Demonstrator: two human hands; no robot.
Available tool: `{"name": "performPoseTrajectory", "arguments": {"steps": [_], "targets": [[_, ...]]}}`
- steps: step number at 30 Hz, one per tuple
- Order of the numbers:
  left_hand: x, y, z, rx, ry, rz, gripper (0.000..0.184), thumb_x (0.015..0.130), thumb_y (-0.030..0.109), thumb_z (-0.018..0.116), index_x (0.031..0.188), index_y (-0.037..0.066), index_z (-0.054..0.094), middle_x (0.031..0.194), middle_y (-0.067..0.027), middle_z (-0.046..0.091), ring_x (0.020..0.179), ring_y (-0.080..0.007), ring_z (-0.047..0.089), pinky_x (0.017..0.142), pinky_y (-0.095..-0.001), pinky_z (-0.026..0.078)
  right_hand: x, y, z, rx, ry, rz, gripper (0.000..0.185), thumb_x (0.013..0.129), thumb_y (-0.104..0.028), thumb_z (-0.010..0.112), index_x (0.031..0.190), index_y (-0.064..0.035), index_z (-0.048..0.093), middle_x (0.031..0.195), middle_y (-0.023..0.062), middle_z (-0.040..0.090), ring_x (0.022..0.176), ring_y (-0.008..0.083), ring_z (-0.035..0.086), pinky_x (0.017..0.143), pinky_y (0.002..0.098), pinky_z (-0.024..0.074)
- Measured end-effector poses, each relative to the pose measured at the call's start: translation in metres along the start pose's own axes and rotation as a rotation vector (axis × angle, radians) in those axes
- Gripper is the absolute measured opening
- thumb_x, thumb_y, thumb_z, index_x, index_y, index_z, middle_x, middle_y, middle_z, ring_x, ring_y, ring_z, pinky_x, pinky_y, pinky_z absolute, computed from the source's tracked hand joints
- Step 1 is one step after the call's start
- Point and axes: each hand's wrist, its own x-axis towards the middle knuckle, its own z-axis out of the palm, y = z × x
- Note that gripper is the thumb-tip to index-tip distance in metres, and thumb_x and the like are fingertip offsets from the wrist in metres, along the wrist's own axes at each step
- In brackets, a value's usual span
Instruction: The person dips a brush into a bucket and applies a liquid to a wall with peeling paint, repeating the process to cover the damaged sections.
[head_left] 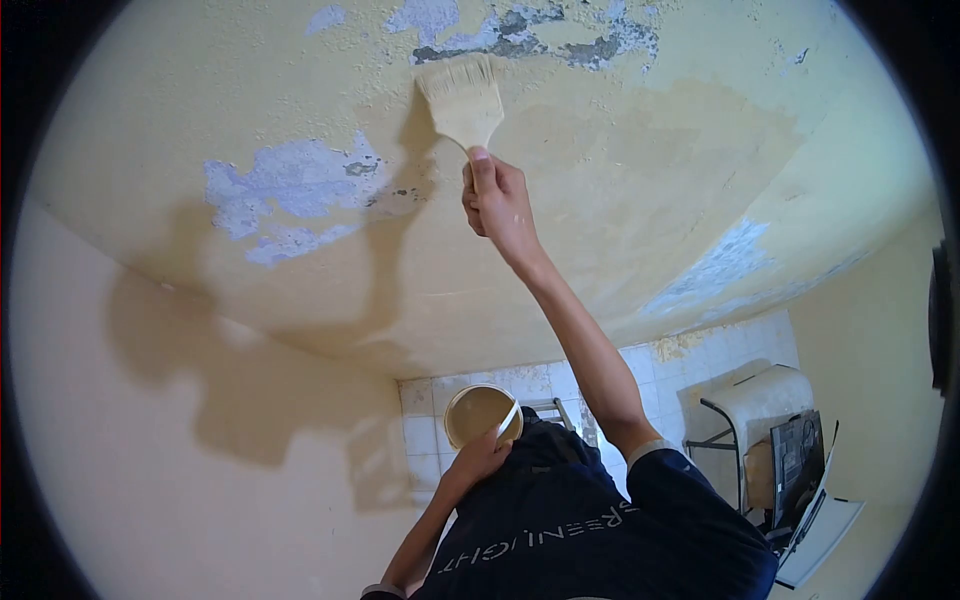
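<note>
My right hand (500,200) is raised with its fingers wrapped around the handle of a wide paintbrush (465,105). The paint-coated bristles point up and meet the yellow wall (600,170) just under a band of peeling paint (530,40). Low near my waist, my left hand (480,460) grips a paint bucket (450,412) by a white strip at its right side, which looks like its handle. Beige paint shows inside the bucket. Another bare, flaking patch (290,180) lies left of the brush.
A metal ladder or stand (552,408) shows partly behind my body. White floor tiles (420,435) lie below. At lower right stands a chair or small table (770,390), with a dark flat panel (795,460) beside it. Further peeling (715,265) marks the wall at right.
</note>
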Motion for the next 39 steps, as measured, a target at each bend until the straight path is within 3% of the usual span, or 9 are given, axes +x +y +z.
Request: {"name": "performPoseTrajectory", "arguments": {"steps": [1, 2, 8, 16, 22, 26, 31, 33, 39], "targets": [[-0.001, 0.000, 0.001, 0.001, 0.006, 0.001, 0.051, 0.094, 0.035, 0.052, 0.124, -0.006, 0.048, 0.097, -0.0311, 0.064, 0.092, -0.0414, 0.064, 0.083, -0.0459, 0.048, 0.005, 0.015, -0.003, 0.009, -0.013, 0.061, 0.053, 0.103, -0.043, 0.039, 0.067, -0.0044, 0.043, 0.056, -0.0018, 0.040, 0.051, 0.0086, 0.038, 0.047, 0.0281, 0.0331], [-0.004, 0.000, 0.004, -0.017, 0.024, 0.009, 0.050, 0.093, 0.035, 0.052, 0.122, -0.006, 0.049, 0.099, -0.0318, 0.063, 0.095, -0.0438, 0.062, 0.084, -0.0471, 0.048, 0.003, 0.049, -0.005, -0.047, 0.050, -0.073, 0.053, 0.102, -0.044, 0.039, 0.064, -0.0071, 0.041, 0.052, -0.0025, 0.038, 0.045, 0.0081, 0.036, 0.042, 0.0276, 0.0312], [-0.006, -0.003, 0.007, -0.063, -0.010, -0.050, 0.050, 0.093, 0.035, 0.051, 0.122, -0.006, 0.048, 0.104, -0.0329, 0.061, 0.100, -0.0457, 0.060, 0.088, -0.0480, 0.047, -0.119, 0.170, -0.035, 0.150, 0.016, 0.543, 0.053, 0.102, -0.049, 0.037, 0.063, -0.0117, 0.038, 0.048, -0.0051, 0.034, 0.036, 0.0050, 0.032, 0.032, 0.0239, 0.0248], [0.013, -0.013, 0.008, -0.008, -0.010, -0.024, 0.054, 0.094, 0.034, 0.051, 0.130, -0.004, 0.046, 0.110, -0.0321, 0.061, 0.104, -0.0446, 0.059, 0.091, -0.0454, 0.046, -0.025, -0.028, -0.007, 0.181, -0.026, 0.121, 0.061, 0.101, -0.056, 0.030, 0.068, -0.0073, 0.045, 0.051, -0.0045, 0.034, 0.040, 0.0045, 0.031, 0.036, 0.0243, 0.0244], [0.014, 0.003, 0.003, -0.027, -0.083, -0.007, 0.051, 0.094, 0.034, 0.051, 0.128, -0.004, 0.047, 0.100, -0.0293, 0.064, 0.095, -0.0421, 0.062, 0.085, -0.0460, 0.047, -0.018, 0.076, -0.018, 0.066, 0.034, 0.081, 0.060, 0.101, -0.056, 0.031, 0.068, -0.0075, 0.045, 0.051, -0.0025, 0.040, 0.040, 0.0053, 0.035, 0.036, 0.0238, 0.0256], [0.006, 0.007, 0.008, -0.072, -0.053, 0.004, 0.048, 0.093, 0.034, 0.051, 0.123, -0.003, 0.050, 0.098, -0.0302, 0.063, 0.093, -0.0433, 0.062, 0.084, -0.0465, 0.048, -0.097, 0.153, -0.041, 0.193, 0.012, 0.470, 0.057, 0.100, -0.056, 0.036, 0.078, -0.0064, 0.054, 0.054, -0.0051, 0.037, 0.040, 0.0040, 0.027, 0.037, 0.0216, 0.0218], [0.009, 0.001, 0.010, -0.053, 0.035, 0.024, 0.049, 0.092, 0.034, 0.052, 0.120, -0.005, 0.051, 0.103, -0.0333, 0.061, 0.098, -0.0458, 0.060, 0.088, -0.0471, 0.047, -0.099, 0.086, -0.020, 0.158, 0.081, 0.438, 0.048, 0.102, -0.047, 0.038, 0.084, -0.0058, 0.054, 0.059, -0.0044, 0.039, 0.045, 0.0040, 0.031, 0.040, 0.0210, 0.0244], [0.007, 0.004, 0.007, -0.054, 0.030, -0.025, 0.050, 0.092, 0.034, 0.053, 0.120, -0.006, 0.050, 0.104, -0.0342, 0.060, 0.099, -0.0462, 0.060, 0.089, -0.0469, 0.047, -0.076, 0.059, -0.014, 0.081, -0.006, 0.062, 0.041, 0.103, -0.039, 0.040, 0.088, -0.0041, 0.055, 0.062, -0.0023, 0.044, 0.046, 0.0045, 0.036, 0.040, 0.0211, 0.0282], [0.004, 0.001, 0.007, -0.040, 0.018, -0.010, 0.050, 0.092, 0.034, 0.052, 0.121, -0.007, 0.050, 0.104, -0.0334, 0.061, 0.099, -0.0448, 0.061, 0.089, -0.0466, 0.047, -0.005, -0.013, -0.003, 0.096, -0.033, -0.023, 0.037, 0.103, -0.036, 0.042, 0.092, -0.0019, 0.052, 0.063, 0.0005, 0.048, 0.052, 0.0064, 0.042, 0.047, 0.0248, 0.0353]]}}
